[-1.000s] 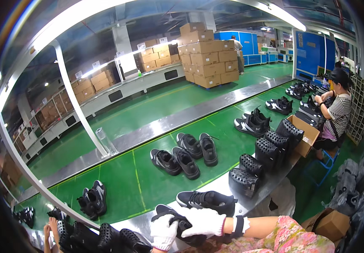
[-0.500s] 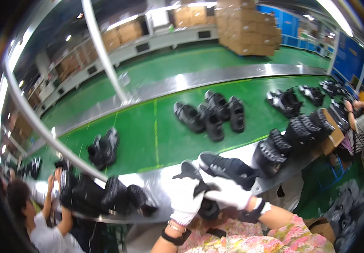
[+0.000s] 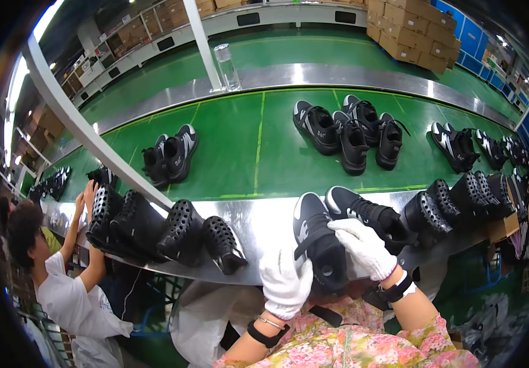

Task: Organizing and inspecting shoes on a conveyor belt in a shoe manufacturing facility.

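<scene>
A black shoe [image 3: 314,227] with a grey toe and a white side mark points away from me at the metal edge of the line. My left hand [image 3: 284,282], in a white knit glove, is closed at its left side, with a flat black strip, apparently a shoelace [image 3: 306,243], running from the shoe into its fingers. My gloved right hand [image 3: 365,248] bends over the shoe's right side, fingertips on the upper by the laces; what they pinch is hidden. A matching shoe [image 3: 368,211] lies just beyond my right hand, toe pointing away to the left.
Black perforated forms [image 3: 181,230] stand along the metal ledge [image 3: 258,221] to the left, more forms [image 3: 442,196] to the right. Finished-looking shoes [image 3: 350,138] sit on the green belt [image 3: 227,153]. A clear bottle [image 3: 227,67] stands across it. Co-workers [image 3: 68,276] flank me.
The shoe has turned from tilted between both hands to toe-away and farther up. My hands have moved apart to its two sides. The whole view has shifted and sharpened.
</scene>
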